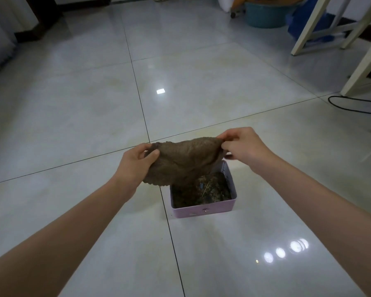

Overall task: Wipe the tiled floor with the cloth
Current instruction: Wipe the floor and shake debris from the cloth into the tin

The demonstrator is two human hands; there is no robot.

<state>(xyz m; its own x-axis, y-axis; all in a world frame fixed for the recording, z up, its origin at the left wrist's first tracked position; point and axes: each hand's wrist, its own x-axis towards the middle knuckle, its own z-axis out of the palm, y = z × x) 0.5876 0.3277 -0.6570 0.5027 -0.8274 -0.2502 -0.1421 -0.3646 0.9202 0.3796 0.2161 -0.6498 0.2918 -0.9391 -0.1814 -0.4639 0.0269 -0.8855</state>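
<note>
One brown cloth (183, 162): left hand (135, 166) and right hand (243, 146) each pinching an edge, holding it over one pink box (202, 211); tiled floor (84, 116) lying beneath.

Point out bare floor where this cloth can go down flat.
Bare tiled floor lies left of the left hand and ahead of the cloth. The tile right of the pink box is bare too. Crowded: the right edge, with white legs and black cable; the box sits under the cloth.
</note>
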